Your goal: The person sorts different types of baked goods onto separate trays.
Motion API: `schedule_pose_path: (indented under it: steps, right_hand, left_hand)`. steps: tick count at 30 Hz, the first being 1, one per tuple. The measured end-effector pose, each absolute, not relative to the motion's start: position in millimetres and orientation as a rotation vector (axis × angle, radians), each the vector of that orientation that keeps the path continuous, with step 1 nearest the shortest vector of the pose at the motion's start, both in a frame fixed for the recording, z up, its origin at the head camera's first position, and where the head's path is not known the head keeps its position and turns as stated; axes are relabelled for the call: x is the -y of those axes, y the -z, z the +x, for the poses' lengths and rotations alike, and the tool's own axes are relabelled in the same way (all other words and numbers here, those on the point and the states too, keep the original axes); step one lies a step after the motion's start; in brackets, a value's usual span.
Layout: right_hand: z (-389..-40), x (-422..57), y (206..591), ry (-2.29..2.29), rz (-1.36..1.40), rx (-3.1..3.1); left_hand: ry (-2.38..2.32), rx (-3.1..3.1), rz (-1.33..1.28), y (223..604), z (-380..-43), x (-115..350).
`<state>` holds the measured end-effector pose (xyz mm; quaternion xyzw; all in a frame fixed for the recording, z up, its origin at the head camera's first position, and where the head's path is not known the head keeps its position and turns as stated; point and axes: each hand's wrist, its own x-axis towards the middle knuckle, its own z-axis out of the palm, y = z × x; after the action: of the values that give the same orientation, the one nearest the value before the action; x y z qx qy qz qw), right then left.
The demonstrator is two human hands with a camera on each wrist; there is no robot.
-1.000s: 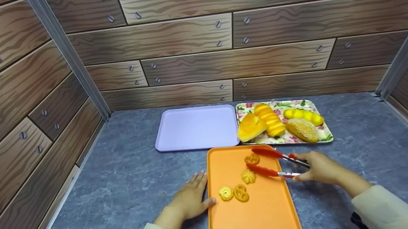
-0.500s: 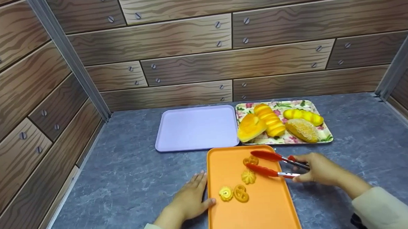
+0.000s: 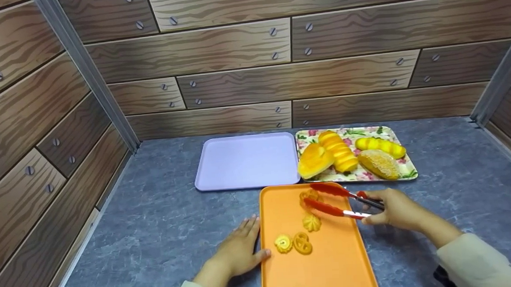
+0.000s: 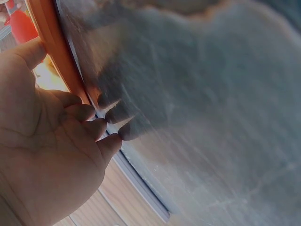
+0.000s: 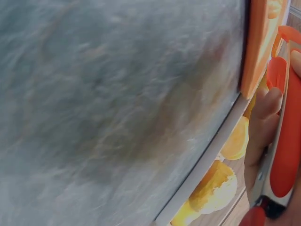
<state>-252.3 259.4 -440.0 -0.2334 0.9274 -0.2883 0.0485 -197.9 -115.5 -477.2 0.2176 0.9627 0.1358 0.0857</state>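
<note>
My right hand holds red-tipped metal tongs, spread apart over the upper part of the orange tray. Between and under the tong tips lies a pretzel-shaped cookie, partly hidden; I cannot tell whether they grip it. Just below is a ridged, flower-like cookie. Lower left, a round yellow cookie lies beside a second pretzel-shaped cookie. At the tray's left edge, my left hand has its fingers extended along the rim and its thumb touching it. The right wrist view shows the tongs' red handle close up.
A lilac tray stands at the back, beyond the orange one. Right of it, a floral tray bears several bread pieces, among them a sesame roll. Wood-patterned walls enclose the grey tabletop.
The tongs have shifted slightly left and up with my right hand. The upper pretzel-shaped cookie has moved left and turned. My left hand stays in place.
</note>
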Motion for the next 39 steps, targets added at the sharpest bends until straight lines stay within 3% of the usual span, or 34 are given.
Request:
schedule_pose_path:
  steps: [10, 39]
  right_hand:
    - [-264.8, -229.4, 431.7, 0.932, -0.750, -2.885]
    - [-288.4, -146.2, 419.1, 0.943, -0.255, -2.993]
  left_hand:
    - [-0.388, -2.878, 0.659, 477.9, -197.4, 115.2]
    - [-0.393, -2.887, 0.649, 476.8, -197.6, 115.4]
